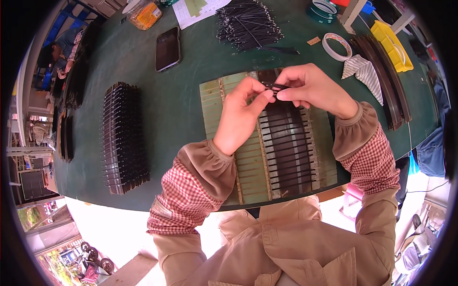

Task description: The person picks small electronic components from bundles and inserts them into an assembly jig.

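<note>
My left hand and my right hand meet above a pale green slotted board on the dark green table. Between the fingertips of both hands is a thin black strip, held level. Below the hands the board carries a column of dark flat strips laid side by side in its slots. The left part of the board shows bare green slots.
A stack of dark slotted parts lies at the left. A black phone and a heap of thin black strips are at the back. A white tape roll, folded cloth, long dark rails and a yellow bin are on the right.
</note>
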`<state>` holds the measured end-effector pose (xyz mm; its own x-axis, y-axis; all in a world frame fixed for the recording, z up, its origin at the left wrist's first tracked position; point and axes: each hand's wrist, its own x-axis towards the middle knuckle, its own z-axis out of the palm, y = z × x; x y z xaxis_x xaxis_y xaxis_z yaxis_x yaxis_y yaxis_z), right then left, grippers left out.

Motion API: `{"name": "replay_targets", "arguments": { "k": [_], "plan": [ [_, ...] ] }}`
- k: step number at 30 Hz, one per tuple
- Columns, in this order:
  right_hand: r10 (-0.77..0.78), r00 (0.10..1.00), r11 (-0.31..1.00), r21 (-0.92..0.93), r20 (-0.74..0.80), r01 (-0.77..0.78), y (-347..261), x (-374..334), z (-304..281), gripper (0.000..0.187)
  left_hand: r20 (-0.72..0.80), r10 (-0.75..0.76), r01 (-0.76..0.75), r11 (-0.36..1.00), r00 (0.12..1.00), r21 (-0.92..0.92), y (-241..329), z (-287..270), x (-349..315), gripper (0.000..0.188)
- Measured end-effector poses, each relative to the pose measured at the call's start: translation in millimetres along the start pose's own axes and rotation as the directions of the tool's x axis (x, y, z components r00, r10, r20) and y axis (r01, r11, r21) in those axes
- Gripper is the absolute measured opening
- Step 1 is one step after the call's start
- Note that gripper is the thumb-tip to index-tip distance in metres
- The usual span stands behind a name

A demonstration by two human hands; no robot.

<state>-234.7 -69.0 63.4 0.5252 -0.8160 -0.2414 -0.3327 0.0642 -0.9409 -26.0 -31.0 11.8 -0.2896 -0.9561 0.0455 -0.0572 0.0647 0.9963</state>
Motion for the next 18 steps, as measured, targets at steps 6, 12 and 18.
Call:
{"name": "replay_targets", "arguments": {
  "k": [6,12,18],
  "plan": [
    [0.012,0.999,1.000,-0.018,-0.046,-0.013,23.5,6.4,-13.9,0.013,-0.076,0.022,-0.015,0.996,0.997,0.092,-17.2,-15.7,-7.8,0.013],
    [-0.124,0.985,0.977,-0.189,-0.117,0.100,43.4,20.1,-15.6,0.011,-0.051,0.410,-0.290,0.722,0.911,0.628,-17.5,-19.4,-12.5,0.014],
    [-0.177,0.971,0.956,-0.265,-0.163,0.129,43.7,25.5,-7.8,0.010,-0.039,0.372,-0.271,0.740,0.927,0.616,-15.4,-21.1,-11.8,0.018]
  ]
}}
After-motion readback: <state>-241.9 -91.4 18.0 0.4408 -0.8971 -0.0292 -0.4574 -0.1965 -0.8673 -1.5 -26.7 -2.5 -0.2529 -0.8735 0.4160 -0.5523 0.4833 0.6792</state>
